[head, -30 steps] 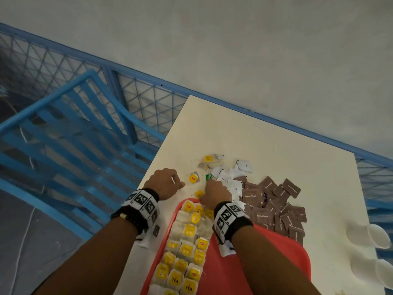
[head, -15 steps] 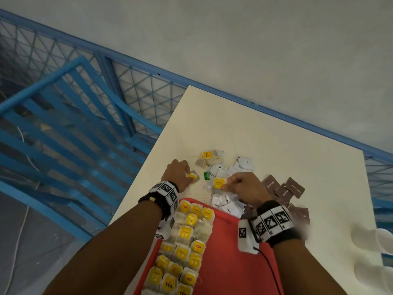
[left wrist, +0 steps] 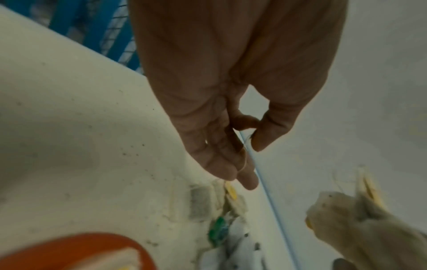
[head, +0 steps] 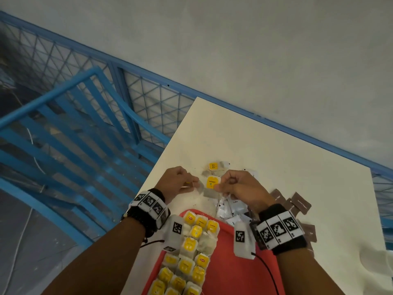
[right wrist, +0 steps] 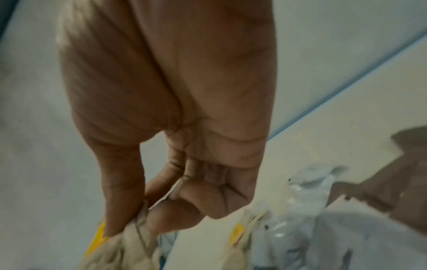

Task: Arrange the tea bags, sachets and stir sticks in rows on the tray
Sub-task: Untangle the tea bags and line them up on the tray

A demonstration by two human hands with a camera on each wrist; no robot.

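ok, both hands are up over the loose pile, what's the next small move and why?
Probably carry the yellow-tagged paper tea bag, pinched by the right hand, back to the red plastic tray and lay it beside the existing rows of tea bags. The left hand seems to pinch its thin string, so release that first.

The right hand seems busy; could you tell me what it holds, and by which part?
The right hand pinches a tea bag by its top edge.

Tea bags (head: 189, 258) in rows on tray's (head: 229, 271) left half. Sachets (head: 230, 207) heaped on surface (head: 276, 158) beyond tray, right. Loose bags (head: 214, 167) farther back.
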